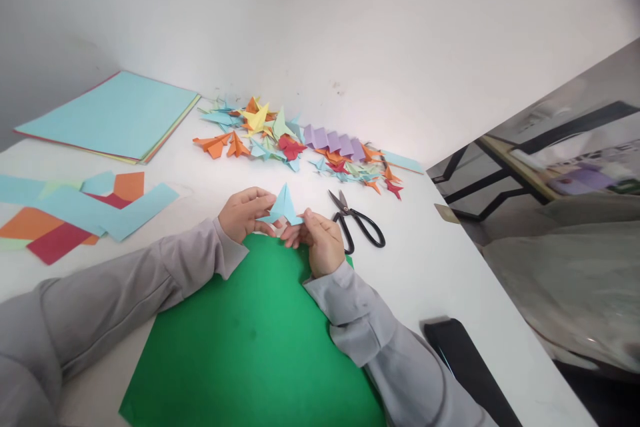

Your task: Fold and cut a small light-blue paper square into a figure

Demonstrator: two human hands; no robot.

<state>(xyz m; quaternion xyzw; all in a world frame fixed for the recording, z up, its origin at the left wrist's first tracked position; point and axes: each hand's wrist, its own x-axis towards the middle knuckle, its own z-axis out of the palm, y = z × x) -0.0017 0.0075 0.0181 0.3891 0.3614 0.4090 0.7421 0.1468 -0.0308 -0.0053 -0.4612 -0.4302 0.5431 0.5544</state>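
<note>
A light blue folded paper piece (284, 206), pointed at the top with two spread lower flaps, is held up between my two hands. My left hand (247, 212) pinches its left flap, and my right hand (323, 238) grips the right flap between thumb and fingers. Below them lies a large green sheet (245, 340), partly covered by my sleeves. Just right of my right hand rest black-handled scissors (356, 217) with the blades slightly apart. Beyond the hands, a pile of folded paper figures (277, 130) in several colours spreads along the wall.
Loose coloured paper strips (85, 210) overlap at the left. Behind them sits a stack of large paper sheets (113, 114), light blue on top. A black phone-like object (467, 367) lies near the white table's (425, 267) right edge. The wall closes off the back.
</note>
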